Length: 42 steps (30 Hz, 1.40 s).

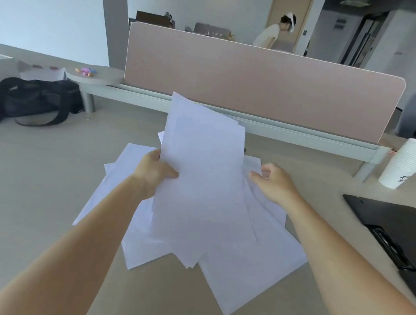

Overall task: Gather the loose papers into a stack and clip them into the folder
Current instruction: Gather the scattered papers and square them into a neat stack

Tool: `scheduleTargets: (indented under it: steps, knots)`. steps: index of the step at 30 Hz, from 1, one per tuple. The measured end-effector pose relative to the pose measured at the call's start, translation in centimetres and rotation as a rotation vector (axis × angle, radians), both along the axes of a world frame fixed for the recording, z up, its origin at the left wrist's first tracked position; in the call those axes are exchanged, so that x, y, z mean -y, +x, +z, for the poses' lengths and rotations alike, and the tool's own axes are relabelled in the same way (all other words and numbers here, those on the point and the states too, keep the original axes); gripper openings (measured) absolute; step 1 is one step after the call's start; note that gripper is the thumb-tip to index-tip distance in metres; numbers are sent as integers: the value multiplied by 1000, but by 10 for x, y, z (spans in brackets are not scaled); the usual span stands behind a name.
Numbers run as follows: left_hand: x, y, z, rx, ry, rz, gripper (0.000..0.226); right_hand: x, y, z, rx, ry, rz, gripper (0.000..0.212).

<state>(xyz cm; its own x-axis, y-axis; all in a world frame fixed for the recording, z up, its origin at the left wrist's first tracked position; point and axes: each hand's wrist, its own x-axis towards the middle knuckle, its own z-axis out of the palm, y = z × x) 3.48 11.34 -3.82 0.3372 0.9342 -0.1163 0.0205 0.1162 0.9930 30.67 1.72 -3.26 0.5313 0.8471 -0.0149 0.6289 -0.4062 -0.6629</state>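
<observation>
Head view looks down on a pale wooden desk (29, 189) where white sheets lie fanned out in a loose, overlapping spread. The left hand (154, 172) grips a bundle of papers (199, 182) by its left edge, thumb on the front and fingers hidden behind, lifting the bundle tilted above the desk so that its top corner rises in front of the pink divider panel (261, 85). The bundle's sheets are not squared; several corners stick out at the top and bottom. Below it, the remaining loose sheets (254, 266) rest flat on the desk, splayed toward the near right and the left. The right hand (275, 183) hovers just beside the bundle's right edge, fingers curled loosely and holding nothing; whether its fingertips touch a sheet cannot be told. A black folder (406, 231) lies on the desk to the right, well apart from the papers, its metal clip (391, 248) facing up. A stack of white paper cups (405, 164) stands beyond the folder. On the floor at left sits a black bag (32, 101).
</observation>
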Motion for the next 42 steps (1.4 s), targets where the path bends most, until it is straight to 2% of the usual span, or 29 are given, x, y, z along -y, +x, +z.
scheduleTargets:
  steps: [1,3,4,5,6,8,11,14,17,21,27,31,33,34,37,39,40,42]
  knots:
    - [-2,-6,3,38,-28,-50,44,-1,-3,5,-61,-2,6,76]
    - [-7,-17,8,47,-54,-129,41,-2,-11,14,-321,-13,20,92]
    - [-7,-21,9,35,-46,-155,41,-2,-15,15,-461,-32,33,92]
    - [-6,-23,9,11,-24,-173,40,-1,-20,15,-550,-51,59,83]
    - [-3,-23,9,-23,1,-184,36,-1,-24,14,-570,-65,82,69]
    - [3,-20,4,-81,25,-183,24,-2,-32,11,-478,-74,66,47]
    - [7,-13,2,-97,24,-136,19,5,-37,7,-405,-29,20,37]
    - [2,-1,2,-103,48,33,11,18,-35,3,-468,-19,52,22]
    - [0,7,-5,0,-86,182,9,28,-28,-7,-656,16,17,22]
    - [-1,15,-19,29,-192,216,19,29,-19,-18,-729,5,2,26]
    - [-7,29,-16,-139,-53,124,22,26,2,-19,-852,-77,124,40]
    - [-9,35,-16,-151,23,76,26,22,11,-25,-952,-39,128,42]
    - [-6,43,-20,-137,81,67,26,20,12,-31,-913,-45,137,49]
    - [-4,47,-21,-116,100,44,33,19,11,-32,-862,-29,129,49]
    - [-11,50,-20,-93,114,-71,66,20,9,-32,-803,79,23,26]
    - [-23,45,-18,-205,139,-59,69,23,11,-33,-819,121,-70,22]
    - [-31,42,-17,-345,185,-8,63,22,14,-35,-829,139,-121,21]
    - [-50,32,-18,-782,314,62,48,24,19,-37,-838,129,-176,20]
